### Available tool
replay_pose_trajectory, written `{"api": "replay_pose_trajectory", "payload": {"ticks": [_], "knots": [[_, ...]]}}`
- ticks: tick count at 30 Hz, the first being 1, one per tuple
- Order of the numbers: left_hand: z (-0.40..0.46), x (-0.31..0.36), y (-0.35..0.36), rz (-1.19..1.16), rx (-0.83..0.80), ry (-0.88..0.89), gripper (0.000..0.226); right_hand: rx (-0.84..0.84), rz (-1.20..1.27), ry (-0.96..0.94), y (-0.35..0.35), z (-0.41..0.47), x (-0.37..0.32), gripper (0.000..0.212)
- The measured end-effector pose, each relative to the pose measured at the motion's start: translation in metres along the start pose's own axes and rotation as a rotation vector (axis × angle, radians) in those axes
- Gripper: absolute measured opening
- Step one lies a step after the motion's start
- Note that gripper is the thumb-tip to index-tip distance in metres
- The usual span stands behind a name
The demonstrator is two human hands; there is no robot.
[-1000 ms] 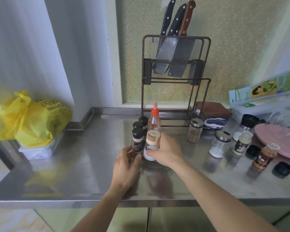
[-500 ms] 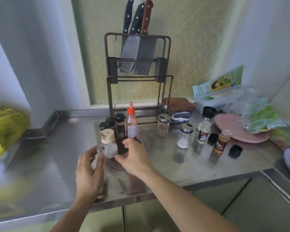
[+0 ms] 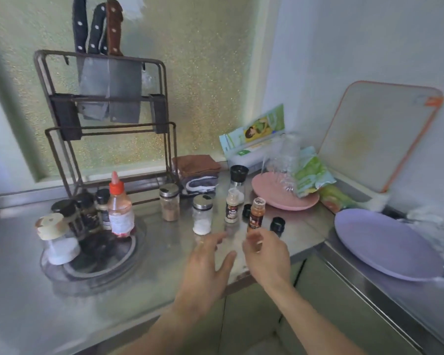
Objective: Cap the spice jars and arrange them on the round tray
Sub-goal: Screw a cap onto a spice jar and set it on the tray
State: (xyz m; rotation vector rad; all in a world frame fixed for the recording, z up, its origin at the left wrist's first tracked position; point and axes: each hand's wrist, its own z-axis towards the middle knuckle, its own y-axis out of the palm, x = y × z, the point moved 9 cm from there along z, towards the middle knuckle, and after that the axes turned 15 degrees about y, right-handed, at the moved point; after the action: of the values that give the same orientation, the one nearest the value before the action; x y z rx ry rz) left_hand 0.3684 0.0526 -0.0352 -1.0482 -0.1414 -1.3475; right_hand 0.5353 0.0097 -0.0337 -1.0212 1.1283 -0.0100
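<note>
The clear round tray (image 3: 128,254) on the steel counter carries a tan-lidded white jar (image 3: 58,239), several dark-capped jars (image 3: 87,213) and an orange-capped bottle (image 3: 119,208). To its right stand two metal-lidded jars (image 3: 169,202) (image 3: 202,217), an uncapped pale spice jar (image 3: 232,206) and an uncapped orange spice jar (image 3: 256,213). Two black caps (image 3: 247,210) (image 3: 277,224) lie beside them. My left hand (image 3: 205,267) hovers with spread fingers, holding nothing. My right hand (image 3: 265,254) is just in front of the orange jar, fingers loosely curved, empty.
A knife rack (image 3: 108,103) with cleavers stands behind the tray. A black-topped grinder (image 3: 238,180), folded cloths (image 3: 196,165), a pink plate (image 3: 285,198) with glasses, a purple plate (image 3: 385,242) and a leaning cutting board (image 3: 377,134) fill the right side. The counter edge (image 3: 305,248) runs close under my hands.
Both hands left the tray and the tan-lidded jar and moved right toward the uncapped jars. The view swung right, so the tray now sits at the left.
</note>
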Motion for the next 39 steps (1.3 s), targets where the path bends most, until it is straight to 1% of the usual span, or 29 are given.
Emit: {"api": "replay_pose_trajectory", "payload": {"ticks": [2,4,7,10,11,12,14,16,18,20,22,26,28,30,32,34,36,39], "knots": [[0.025,0.000,0.036,-0.028,-0.036,-0.049,0.051,0.095,-0.014,0.054,-0.021,0.032,0.019,0.020],[0.051,-0.003,0.061,-0.036,-0.032,-0.120,0.055,0.129,-0.075,0.069,-0.030,0.064,0.031,0.028],[0.083,-0.016,0.089,0.002,-0.029,-0.213,0.051,0.099,-0.240,0.048,-0.023,0.104,0.038,0.048],[0.103,-0.033,0.111,0.036,-0.034,-0.235,0.058,0.014,-0.375,0.014,-0.003,0.134,0.045,0.061],[0.107,-0.038,0.117,0.036,-0.036,-0.231,0.059,-0.019,-0.405,0.003,0.004,0.140,0.047,0.061],[0.110,-0.041,0.121,0.027,-0.032,-0.229,0.057,-0.044,-0.428,-0.012,0.010,0.144,0.049,0.056],[0.114,-0.043,0.126,0.017,-0.029,-0.226,0.045,-0.054,-0.432,-0.044,0.013,0.150,0.051,0.040],[0.114,-0.039,0.123,0.024,-0.013,-0.207,0.034,-0.003,-0.314,-0.043,0.000,0.151,0.048,0.028],[0.109,-0.032,0.111,0.007,0.033,-0.177,0.029,0.056,-0.087,-0.033,-0.023,0.146,0.039,0.024],[0.101,-0.025,0.091,0.003,0.065,-0.147,0.031,0.072,0.186,-0.024,-0.046,0.134,0.021,0.032],[0.086,-0.022,0.066,-0.016,0.109,-0.147,0.032,-0.003,0.374,-0.041,-0.055,0.114,-0.008,0.036],[0.049,-0.025,0.004,-0.066,0.217,-0.179,0.021,-0.271,0.583,-0.188,-0.042,0.052,-0.081,0.037],[0.029,-0.028,-0.030,-0.036,0.266,-0.183,0.019,-0.357,0.603,-0.223,-0.025,0.020,-0.107,0.033],[0.009,-0.034,-0.062,-0.016,0.297,-0.196,0.023,-0.407,0.557,-0.259,-0.001,-0.007,-0.127,0.028],[-0.012,-0.044,-0.090,-0.008,0.319,-0.208,0.028,-0.452,0.473,-0.295,0.026,-0.032,-0.141,0.026],[-0.033,-0.057,-0.113,0.015,0.322,-0.227,0.023,-0.479,0.382,-0.339,0.050,-0.053,-0.152,0.026],[-0.051,-0.070,-0.132,0.032,0.326,-0.248,0.018,-0.514,0.286,-0.426,0.071,-0.074,-0.166,0.025],[-0.070,-0.083,-0.149,0.018,0.342,-0.286,0.017,-0.589,0.114,-0.553,0.094,-0.104,-0.187,0.033]]}}
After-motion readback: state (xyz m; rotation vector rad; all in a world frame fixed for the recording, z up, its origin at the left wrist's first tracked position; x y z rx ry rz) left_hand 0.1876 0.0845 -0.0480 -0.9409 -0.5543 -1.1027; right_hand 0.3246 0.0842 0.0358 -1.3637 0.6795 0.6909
